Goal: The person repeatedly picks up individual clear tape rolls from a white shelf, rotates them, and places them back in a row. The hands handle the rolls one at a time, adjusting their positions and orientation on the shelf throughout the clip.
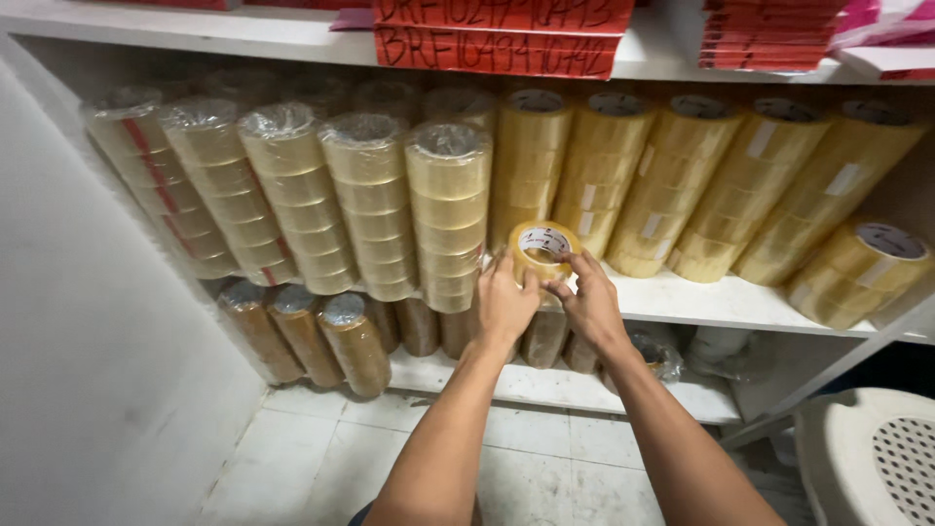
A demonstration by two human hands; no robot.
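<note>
Both my hands hold one roll of clear yellowish packing tape (541, 248) in front of the middle shelf. My left hand (504, 302) grips the roll's lower left side. My right hand (587, 297) pinches its right edge with fingertips on the rim. Behind the roll stand tall stacks of the same tape (531, 161), some wrapped in clear plastic (448, 209).
A white shelf board (721, 302) carries the tape stacks. On the lower shelf (545, 385) stand brown tape stacks (355, 341). Red flat boxes (497, 34) lie on the top shelf. A white wall (88, 341) is at left, a perforated white stool (877, 458) at lower right.
</note>
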